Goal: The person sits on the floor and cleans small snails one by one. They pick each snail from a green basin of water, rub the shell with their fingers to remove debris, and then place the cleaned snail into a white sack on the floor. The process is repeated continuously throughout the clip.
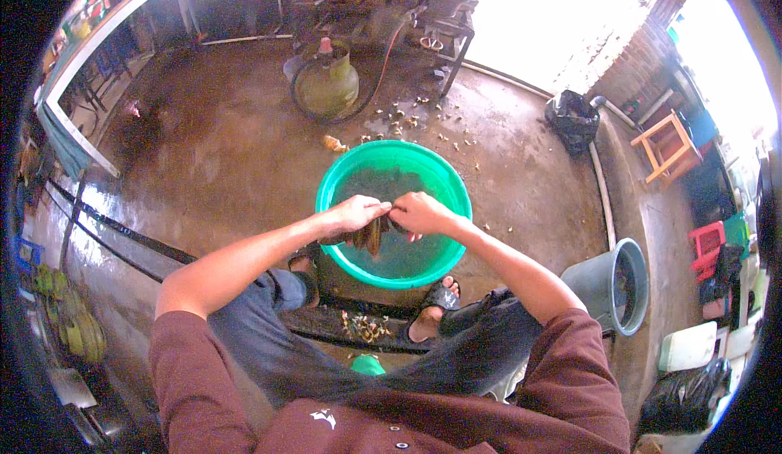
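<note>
A round green plastic basin (394, 283) stands on the floor between my feet, with dark contents inside that look like murky water. Over its middle, my left hand (357, 214) grips a bunch of brown elongated pieces (368, 238), which hang below the fingers; what they are is unclear. My right hand (421, 212) meets the left at the fingertips and pinches the same bunch near its top. The fingers hide the spot where they grip.
Beyond the basin stands a green gas cylinder (330, 87) with a hose, near a metal-legged stand (458, 56). Small pale scraps (366, 327) litter the floor. To the right are a grey bucket (635, 286) lying tilted, a black plastic bag (572, 121) and a wooden stool (666, 145).
</note>
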Demonstrator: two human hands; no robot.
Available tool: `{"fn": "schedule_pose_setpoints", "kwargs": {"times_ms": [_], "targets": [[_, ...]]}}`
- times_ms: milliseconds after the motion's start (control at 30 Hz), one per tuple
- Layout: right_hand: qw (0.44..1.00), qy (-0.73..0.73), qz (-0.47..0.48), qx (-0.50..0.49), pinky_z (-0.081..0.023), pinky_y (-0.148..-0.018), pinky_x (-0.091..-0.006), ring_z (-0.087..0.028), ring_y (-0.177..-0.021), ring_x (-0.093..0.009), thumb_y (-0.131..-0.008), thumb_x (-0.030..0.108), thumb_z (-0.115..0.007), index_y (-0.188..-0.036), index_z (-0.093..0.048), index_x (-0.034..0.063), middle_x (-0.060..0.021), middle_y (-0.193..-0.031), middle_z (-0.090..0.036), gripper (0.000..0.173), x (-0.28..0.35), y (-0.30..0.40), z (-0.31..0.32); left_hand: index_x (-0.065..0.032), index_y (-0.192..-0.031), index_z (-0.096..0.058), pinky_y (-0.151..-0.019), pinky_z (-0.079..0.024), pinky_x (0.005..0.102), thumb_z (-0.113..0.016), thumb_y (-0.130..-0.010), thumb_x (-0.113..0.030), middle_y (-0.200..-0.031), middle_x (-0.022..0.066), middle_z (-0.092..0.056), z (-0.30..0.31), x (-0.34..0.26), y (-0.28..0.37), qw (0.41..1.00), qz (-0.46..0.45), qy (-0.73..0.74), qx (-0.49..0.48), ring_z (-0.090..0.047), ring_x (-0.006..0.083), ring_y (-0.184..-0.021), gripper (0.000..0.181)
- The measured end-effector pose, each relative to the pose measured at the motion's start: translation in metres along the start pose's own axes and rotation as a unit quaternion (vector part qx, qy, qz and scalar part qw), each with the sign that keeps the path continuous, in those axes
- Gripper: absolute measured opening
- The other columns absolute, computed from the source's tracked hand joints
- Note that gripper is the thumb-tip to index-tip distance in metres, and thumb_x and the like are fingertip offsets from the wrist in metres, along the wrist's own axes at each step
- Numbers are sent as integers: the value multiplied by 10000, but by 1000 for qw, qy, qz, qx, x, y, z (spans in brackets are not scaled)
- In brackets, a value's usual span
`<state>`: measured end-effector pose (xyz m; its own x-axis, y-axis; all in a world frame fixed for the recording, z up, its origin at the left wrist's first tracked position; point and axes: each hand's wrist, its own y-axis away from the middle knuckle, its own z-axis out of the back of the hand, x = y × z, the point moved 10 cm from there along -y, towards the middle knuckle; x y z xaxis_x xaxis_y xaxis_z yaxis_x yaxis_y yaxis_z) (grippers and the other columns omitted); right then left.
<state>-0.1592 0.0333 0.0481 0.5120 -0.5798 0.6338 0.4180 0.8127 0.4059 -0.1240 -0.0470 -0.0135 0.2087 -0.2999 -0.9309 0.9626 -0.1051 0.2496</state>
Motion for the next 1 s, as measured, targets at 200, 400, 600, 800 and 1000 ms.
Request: {"fn": "schedule_pose_setpoints", "kwargs": {"times_ms": [200,400,600,800,1000], "targets": [[998,-12,24,-51,-562,-619,-390,-684,-593,-269,-859,215,-509,-757,-602,-54,-210,-673,-658,303,-2,5,8,-97,-1028,-626,-405,-476,308,-443,-948,-514,-820,28,-616,-23,12,3,996,41,62,58,-586,122,-618,462],[992,39,95,-71,-547,-586,-355,-681,-597,-220,-827,131,-515,-831,-568,-38,-165,-675,-661,177,14,13,12,-76,-1025,-631,-384,-445,300,-389,-894,-663,-696,32,-588,-18,2,10,991,86,89,46,-555,124,-524,648],[991,13,134,-20,-542,-576,-349,-676,-599,-205,-816,126,-525,-856,-598,-23,-146,-678,-665,170,9,6,-8,-45,-1044,-624,-555,-498,322,-385,-939,-591,-769,11,-603,-17,-3,15,991,96,-65,73,-567,118,-650,605],[992,6,123,2,-559,-601,-362,-683,-601,-234,-846,139,-469,-849,-610,-33,-170,-695,-671,222,26,18,-5,-59,-1107,-605,-409,-464,288,-371,-953,-567,-744,14,-602,-18,-23,26,995,62,-49,65,-540,100,-557,580],[995,-40,75,49,-567,-596,-376,-690,-606,-261,-858,89,-422,-880,-576,-62,-194,-705,-663,217,20,14,-17,-35,-1137,-590,-654,-513,329,-361,-981,-500,-891,48,-642,-18,-25,20,995,-21,-68,68,-588,137,-753,541]]}}
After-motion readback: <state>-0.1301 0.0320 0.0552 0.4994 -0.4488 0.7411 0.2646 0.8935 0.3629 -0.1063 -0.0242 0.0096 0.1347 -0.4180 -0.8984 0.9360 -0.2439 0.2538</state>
